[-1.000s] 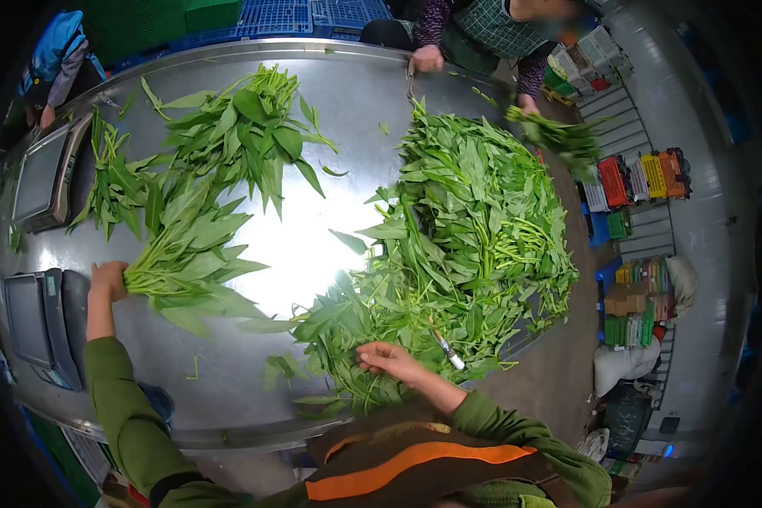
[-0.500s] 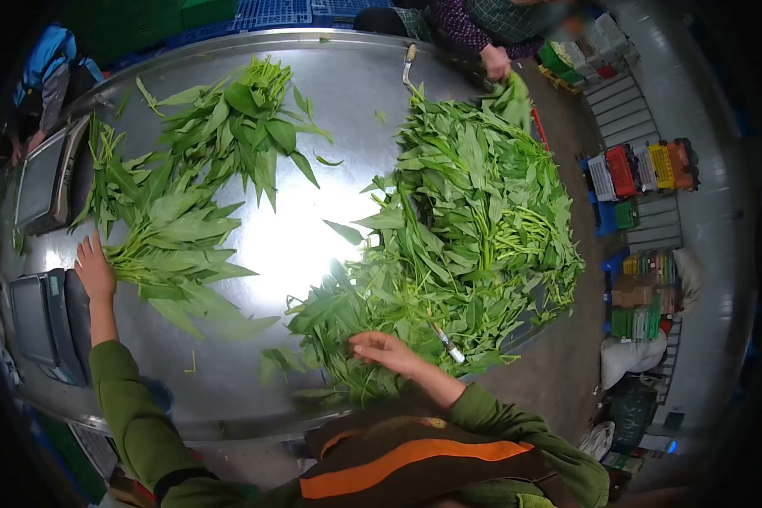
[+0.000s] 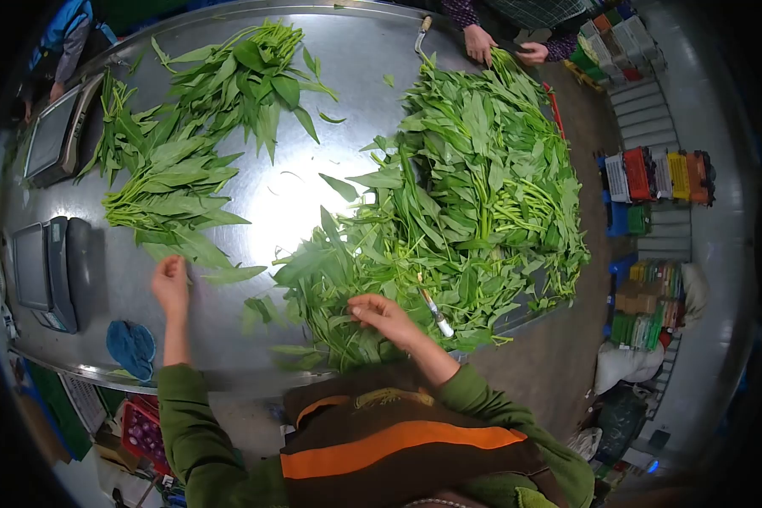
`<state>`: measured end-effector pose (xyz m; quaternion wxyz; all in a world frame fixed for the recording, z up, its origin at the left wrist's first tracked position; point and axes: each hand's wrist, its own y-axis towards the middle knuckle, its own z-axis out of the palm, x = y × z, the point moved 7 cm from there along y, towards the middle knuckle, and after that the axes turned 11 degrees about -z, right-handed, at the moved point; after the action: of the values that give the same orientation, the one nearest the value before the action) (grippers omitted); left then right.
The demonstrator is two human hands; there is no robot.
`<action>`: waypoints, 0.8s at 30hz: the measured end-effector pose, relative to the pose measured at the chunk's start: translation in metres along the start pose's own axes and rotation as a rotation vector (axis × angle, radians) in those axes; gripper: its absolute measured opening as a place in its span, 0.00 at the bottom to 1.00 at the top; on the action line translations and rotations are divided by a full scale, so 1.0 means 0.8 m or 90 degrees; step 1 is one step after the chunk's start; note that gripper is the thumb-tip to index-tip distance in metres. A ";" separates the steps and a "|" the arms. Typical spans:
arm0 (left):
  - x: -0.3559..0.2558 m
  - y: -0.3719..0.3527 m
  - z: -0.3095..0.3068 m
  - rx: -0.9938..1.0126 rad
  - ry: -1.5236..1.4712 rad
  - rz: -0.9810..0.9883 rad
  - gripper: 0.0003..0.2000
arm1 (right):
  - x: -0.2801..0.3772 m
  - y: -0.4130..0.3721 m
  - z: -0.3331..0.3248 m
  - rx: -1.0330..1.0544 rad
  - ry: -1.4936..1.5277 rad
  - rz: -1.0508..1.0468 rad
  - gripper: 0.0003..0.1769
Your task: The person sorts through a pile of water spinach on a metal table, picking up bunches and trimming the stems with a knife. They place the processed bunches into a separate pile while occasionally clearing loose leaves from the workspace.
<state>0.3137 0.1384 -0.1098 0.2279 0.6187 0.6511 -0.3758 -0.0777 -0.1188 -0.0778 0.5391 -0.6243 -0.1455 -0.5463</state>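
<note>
Covering much of the tabletop (image 3: 229,339), to the person's right, one heap of greens (image 3: 474,161) lies with its leaves and stems tangled. The right hand (image 3: 387,320) is over its near edge, its grip loosely spread, thumb and index slightly apart with no stem seen between them. The left hand (image 3: 171,286) is near the leaf tips of the front bunch (image 3: 173,186), its fingers bent close; whether that grip pinches anything, one cannot tell. The step looks like a pause between holds; taking greens from the heap would call for closing the right fingers around stems, clear of the white-handled tool (image 3: 443,324) lying on it. Counted apart from the heap, there seem to be three bunches, though their leaves overlap: the front one, a far bunch (image 3: 271,80) and a slim bunch (image 3: 123,131). Along the left side stand two scales, a near scale (image 3: 34,267) and a far scale (image 3: 55,140), with one blue cloth (image 3: 131,347) close to the near edge. One hooked knife (image 3: 425,30) lies beyond the heap. Two other people are in view: a co-worker's two hands (image 3: 480,42) (image 3: 532,53) at the heap's far end, and a blue garment (image 3: 57,25) at far left.
</note>
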 end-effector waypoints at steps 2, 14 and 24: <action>0.005 -0.025 0.011 0.000 0.100 -0.050 0.14 | -0.003 -0.007 -0.002 -0.004 -0.003 -0.003 0.19; 0.031 0.043 0.034 0.053 0.174 -0.127 0.14 | -0.014 -0.021 0.003 0.015 -0.048 -0.012 0.20; 0.053 0.025 0.035 0.193 -0.284 -0.528 0.02 | -0.015 -0.023 0.004 -0.001 -0.031 -0.026 0.19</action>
<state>0.3231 0.1425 -0.1632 0.1002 0.2378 0.7161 -0.6485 -0.0948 -0.1045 -0.0780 0.5236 -0.6345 -0.1710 -0.5422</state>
